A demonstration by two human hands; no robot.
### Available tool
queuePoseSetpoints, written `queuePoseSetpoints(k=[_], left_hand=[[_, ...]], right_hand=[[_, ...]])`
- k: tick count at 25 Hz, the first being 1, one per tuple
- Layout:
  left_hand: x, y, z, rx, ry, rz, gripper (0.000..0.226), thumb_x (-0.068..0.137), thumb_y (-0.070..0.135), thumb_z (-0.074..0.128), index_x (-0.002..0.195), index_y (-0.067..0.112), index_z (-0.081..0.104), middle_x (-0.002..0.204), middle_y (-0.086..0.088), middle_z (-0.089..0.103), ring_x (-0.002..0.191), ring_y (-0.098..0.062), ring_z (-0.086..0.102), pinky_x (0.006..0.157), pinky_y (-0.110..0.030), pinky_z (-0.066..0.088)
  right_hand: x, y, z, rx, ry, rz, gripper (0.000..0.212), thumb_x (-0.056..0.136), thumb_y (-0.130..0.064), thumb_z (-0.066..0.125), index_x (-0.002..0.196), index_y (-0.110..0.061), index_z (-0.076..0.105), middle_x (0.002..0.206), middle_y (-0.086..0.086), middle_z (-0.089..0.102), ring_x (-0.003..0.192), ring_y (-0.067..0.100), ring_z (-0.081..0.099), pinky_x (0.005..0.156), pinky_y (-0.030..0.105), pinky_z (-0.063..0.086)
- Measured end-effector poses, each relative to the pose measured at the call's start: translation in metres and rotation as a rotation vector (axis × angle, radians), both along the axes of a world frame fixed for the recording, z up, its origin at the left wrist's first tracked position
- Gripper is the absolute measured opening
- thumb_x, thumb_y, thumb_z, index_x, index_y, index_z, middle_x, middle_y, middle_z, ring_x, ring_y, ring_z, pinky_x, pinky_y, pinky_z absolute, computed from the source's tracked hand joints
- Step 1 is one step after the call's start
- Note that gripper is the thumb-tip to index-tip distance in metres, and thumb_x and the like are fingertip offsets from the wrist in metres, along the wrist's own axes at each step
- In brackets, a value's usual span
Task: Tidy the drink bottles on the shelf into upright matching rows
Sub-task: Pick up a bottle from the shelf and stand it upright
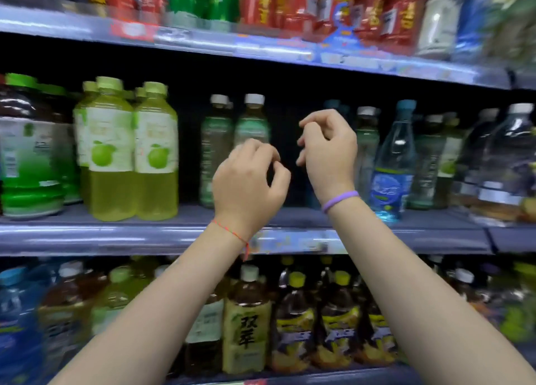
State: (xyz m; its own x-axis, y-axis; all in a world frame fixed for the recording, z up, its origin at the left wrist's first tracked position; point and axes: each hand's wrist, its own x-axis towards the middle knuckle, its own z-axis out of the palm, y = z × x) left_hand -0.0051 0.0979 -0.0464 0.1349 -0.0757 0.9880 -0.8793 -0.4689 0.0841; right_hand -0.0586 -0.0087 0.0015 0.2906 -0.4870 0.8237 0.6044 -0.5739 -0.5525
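Clear plastic, white-capped tea bottles [251, 123] stand upright mid-frame on the middle shelf [116, 236], behind the two raised hands. The left hand [249, 181] and the right hand [329, 149] both hang with loosely curled fingers, holding nothing. Full bottles like these are likely weighty, stiff and a little slick; gripping round the labelled waist looks safest. Green apple-juice bottles [156, 152] stand centre left. Only "双萃" reads clearly, on the lower bottle [247, 321]; other labels blur.
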Motion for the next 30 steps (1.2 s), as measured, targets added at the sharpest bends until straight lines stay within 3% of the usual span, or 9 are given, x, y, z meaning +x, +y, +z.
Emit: queuePoseSetpoints(k=[5, 8, 10, 12, 15, 18, 20, 25, 30], left_hand=[[-0.053, -0.142, -0.001, 0.127, -0.033, -0.121, 0.048, 0.081, 0.023, 0.057, 0.126, 0.006, 0.06, 0.139, -0.02, 0.048, 0.127, -0.035, 0.046, 0.108, -0.037, 0.036], [-0.08, -0.213, 0.003, 0.137, -0.055, -0.059, 0.06, 0.076, 0.02, 0.06, 0.134, 0.006, 0.056, 0.149, -0.026, 0.036, 0.139, -0.043, 0.034, 0.117, -0.045, 0.025], [-0.087, -0.247, 0.003, 0.155, -0.123, -0.008, 0.051, 0.076, 0.015, 0.058, 0.126, 0.002, 0.061, 0.143, -0.029, 0.042, 0.134, -0.046, 0.038, 0.114, -0.051, 0.031], [-0.09, -0.282, 0.0, 0.264, -0.139, -0.012, 0.032, 0.079, 0.012, 0.051, 0.105, -0.002, 0.065, 0.117, -0.025, 0.059, 0.111, -0.044, 0.054, 0.094, -0.051, 0.047], [-0.092, -0.32, 0.006, 0.498, 0.059, 0.076, 0.027, 0.085, 0.02, 0.042, 0.096, 0.001, 0.06, 0.097, -0.02, 0.054, 0.09, -0.039, 0.053, 0.068, -0.047, 0.051], [-0.083, -0.344, 0.012, 0.76, 0.384, 0.196, 0.042, 0.097, 0.037, 0.046, 0.135, 0.019, 0.046, 0.132, -0.024, 0.036, 0.115, -0.041, 0.043, 0.088, -0.048, 0.048], [-0.08, -0.355, 0.015, 0.835, 0.467, 0.208, 0.049, 0.099, 0.049, 0.042, 0.145, 0.033, 0.037, 0.146, -0.027, 0.024, 0.124, -0.044, 0.039, 0.098, -0.049, 0.043], [-0.078, -0.372, 0.013, 0.795, 0.622, 0.168, 0.051, 0.097, 0.055, 0.041, 0.144, 0.035, 0.039, 0.136, -0.024, 0.032, 0.117, -0.045, 0.046, 0.095, -0.046, 0.044], [-0.078, -0.359, 0.012, 0.816, 0.627, 0.339, 0.051, 0.095, 0.045, 0.049, 0.142, 0.025, 0.042, 0.132, -0.025, 0.042, 0.115, -0.044, 0.051, 0.092, -0.044, 0.047]], right_hand=[[-0.064, -0.139, -0.008, -0.065, -0.134, -0.22, 0.013, 0.079, -0.01, 0.049, 0.083, -0.02, 0.056, 0.078, 0.001, 0.057, 0.065, 0.018, 0.053, 0.065, 0.039, 0.049], [-0.088, -0.22, -0.011, -0.127, 0.035, -0.385, 0.025, 0.08, -0.009, 0.05, 0.103, -0.016, 0.057, 0.103, 0.007, 0.052, 0.075, 0.01, 0.043, 0.073, 0.029, 0.04], [-0.09, -0.262, -0.009, -0.175, 0.335, -0.461, 0.043, 0.085, -0.01, 0.051, 0.127, -0.02, 0.053, 0.125, 0.009, 0.044, 0.082, 0.018, 0.049, 0.076, 0.03, 0.039], [-0.089, -0.298, 0.0, -0.227, 0.508, -0.526, 0.055, 0.089, -0.014, 0.049, 0.142, -0.023, 0.04, 0.143, 0.016, 0.032, 0.097, 0.036, 0.057, 0.084, 0.036, 0.043], [-0.076, -0.33, 0.021, -0.263, 0.672, -0.562, 0.059, 0.095, -0.018, 0.043, 0.152, -0.016, 0.026, 0.153, 0.027, 0.019, 0.114, 0.045, 0.053, 0.093, 0.04, 0.041], [-0.056, -0.345, 0.041, -0.357, 0.795, -0.603, 0.05, 0.103, -0.026, 0.032, 0.152, -0.013, 0.027, 0.151, 0.032, 0.023, 0.127, 0.049, 0.043, 0.103, 0.043, 0.036], [-0.047, -0.349, 0.051, -0.518, 0.901, -0.645, 0.05, 0.106, -0.029, 0.021, 0.152, -0.012, 0.027, 0.149, 0.028, 0.031, 0.133, 0.047, 0.035, 0.107, 0.045, 0.031], [-0.033, -0.356, 0.074, -0.795, 1.174, -0.728, 0.058, 0.104, -0.032, 0.022, 0.156, -0.036, -0.003, 0.152, 0.025, 0.028, 0.135, 0.051, 0.03, 0.105, 0.054, 0.031], [-0.036, -0.35, 0.062, -0.688, 0.95, -0.862, 0.047, 0.104, -0.031, 0.029, 0.14, -0.007, 0.048, 0.138, 0.024, 0.047, 0.125, 0.04, 0.047, 0.096, 0.041, 0.043]])
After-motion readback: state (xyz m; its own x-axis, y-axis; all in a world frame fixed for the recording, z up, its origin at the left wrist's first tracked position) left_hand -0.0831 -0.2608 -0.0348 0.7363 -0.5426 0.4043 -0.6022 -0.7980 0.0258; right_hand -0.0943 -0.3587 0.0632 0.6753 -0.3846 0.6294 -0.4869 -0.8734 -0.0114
